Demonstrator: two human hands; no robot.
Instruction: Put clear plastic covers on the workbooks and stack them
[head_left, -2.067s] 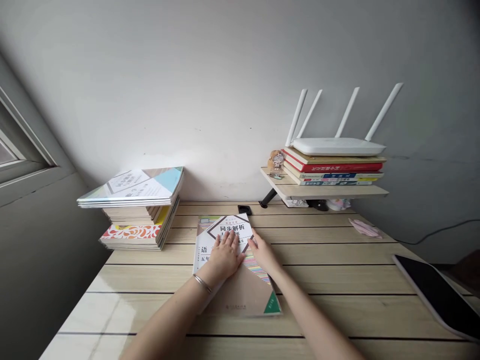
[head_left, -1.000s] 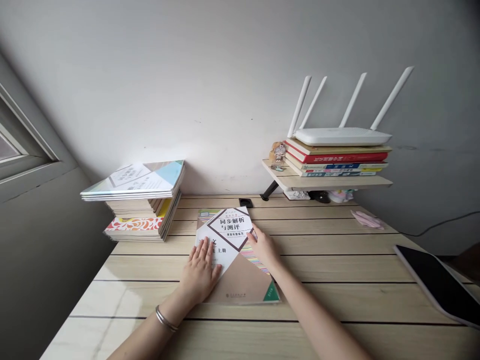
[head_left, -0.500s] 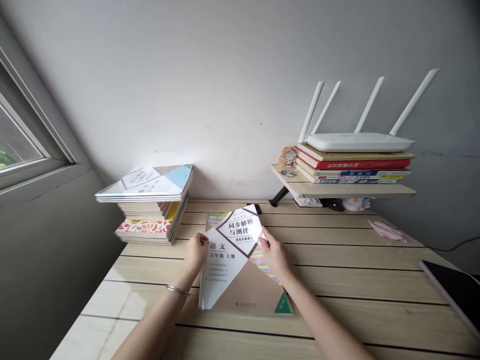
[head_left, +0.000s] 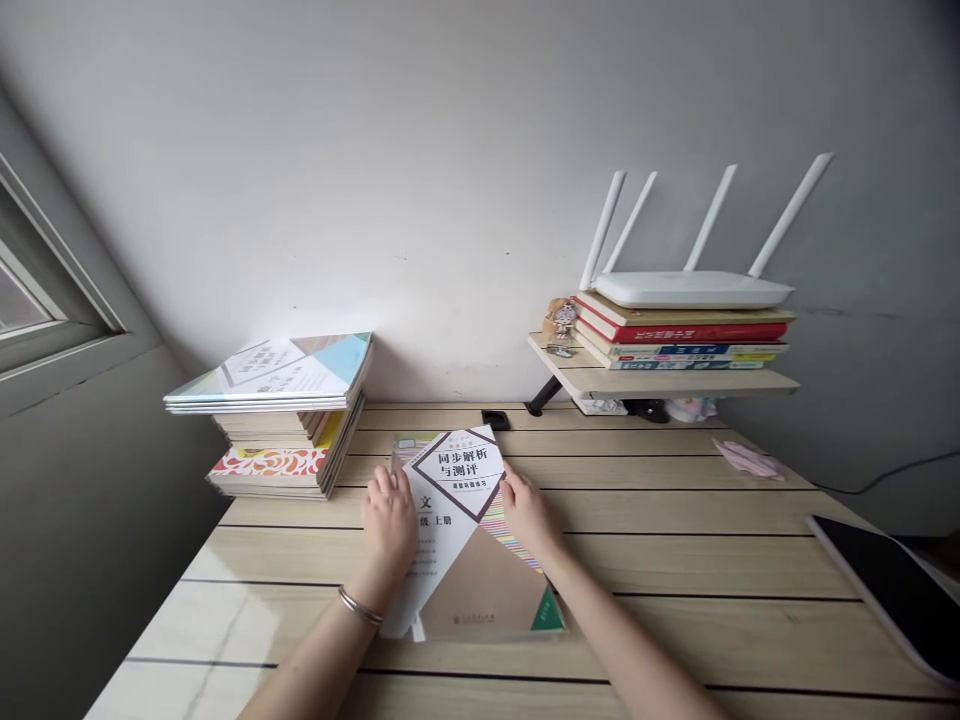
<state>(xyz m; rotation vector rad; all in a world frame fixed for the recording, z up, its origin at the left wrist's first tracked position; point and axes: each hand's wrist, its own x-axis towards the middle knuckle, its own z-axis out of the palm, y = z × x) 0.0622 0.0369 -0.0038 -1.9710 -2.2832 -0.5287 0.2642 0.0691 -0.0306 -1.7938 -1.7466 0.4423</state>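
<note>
A workbook point(head_left: 472, 565) with a white and brown cover and black Chinese print lies before me on the table. A clear plastic book cover point(head_left: 397, 622) shows at its lower left, where a narrow flap stands apart from the cover. My left hand point(head_left: 390, 515) is closed over the left edge, fingers curled and hiding part of the print. At the upper right edge, my right hand point(head_left: 529, 510) grips the workbook, thumb on top and the other fingers mostly hidden. A striped, coloured surface shows from beneath the white sheet.
Left of the workbook stands a stack of books point(head_left: 274, 425), similar workbooks on top. A raised shelf point(head_left: 675, 382) at back right bears books point(head_left: 697, 332), a white router point(head_left: 694, 288) and a small figurine point(head_left: 559, 318). A pink cloth point(head_left: 746, 460) and a black tablet point(head_left: 892, 590) lie at right.
My left hand has shifted inward over the workbook's left side, covering some print. The flap at the lower left has come apart from the edge. The view has turned slightly right.
</note>
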